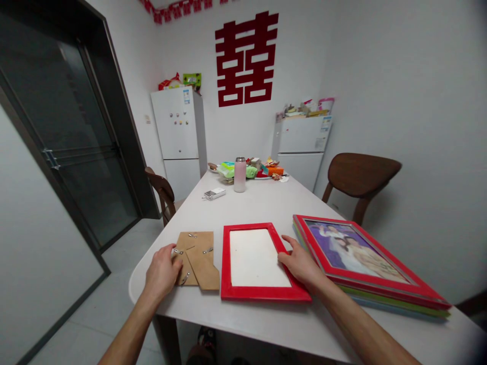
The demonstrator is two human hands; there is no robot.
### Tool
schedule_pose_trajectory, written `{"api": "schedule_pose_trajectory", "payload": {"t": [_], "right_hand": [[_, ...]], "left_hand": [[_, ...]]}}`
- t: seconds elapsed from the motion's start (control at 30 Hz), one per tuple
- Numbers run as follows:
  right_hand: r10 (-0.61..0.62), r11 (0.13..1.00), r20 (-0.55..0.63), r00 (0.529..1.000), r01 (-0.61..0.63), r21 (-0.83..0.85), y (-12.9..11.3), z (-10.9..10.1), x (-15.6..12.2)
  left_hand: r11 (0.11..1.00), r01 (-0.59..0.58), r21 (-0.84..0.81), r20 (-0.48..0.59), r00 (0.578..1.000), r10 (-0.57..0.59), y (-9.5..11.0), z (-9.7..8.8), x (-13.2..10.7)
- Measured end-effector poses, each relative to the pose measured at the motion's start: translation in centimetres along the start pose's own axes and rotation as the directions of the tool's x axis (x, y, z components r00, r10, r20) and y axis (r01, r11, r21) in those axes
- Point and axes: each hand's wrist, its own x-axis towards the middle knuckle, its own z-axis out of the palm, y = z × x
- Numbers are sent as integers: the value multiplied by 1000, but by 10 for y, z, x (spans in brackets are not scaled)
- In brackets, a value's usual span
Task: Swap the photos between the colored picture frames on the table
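Note:
A red picture frame (262, 293) lies flat on the white table (266, 203) with a blank white insert showing. My right hand (300, 263) rests on its right edge, fingers curled against the rim. To the frame's left lies a brown backing board (198, 258) with small metal clips and a fold-out stand. My left hand (162, 271) sits on the board's left edge, fingers bent onto it. To the right is a stack of frames (365, 263), the top one red with a photo in it.
At the table's far end stand a pink bottle (240, 174), a small silver device (215, 193) and a plate of snacks (262, 171). Wooden chairs stand left (162, 190) and right (359, 177). Two white fridges (180, 132) stand against the wall.

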Motion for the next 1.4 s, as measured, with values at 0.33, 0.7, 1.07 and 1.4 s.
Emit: {"api": "schedule_pose_trajectory", "payload": {"t": [0.33,0.7,1.07,1.4], "right_hand": [[5,716,127,992,-92,692,-25,-10,-23],[-101,988,-89,991,90,-125,2,-7,6],[-303,763,-75,950,195,-616,26,11,16],[-428,662,-65,902,263,-702,21,10,10]], "left_hand": [[848,-522,-91,215,821,528,115,94,-62],[974,-147,-173,-74,988,136,79,44,-24],[998,-8,62,63,998,4,17,38,-20],[943,-162,292,102,985,138,27,37,-30]]}}
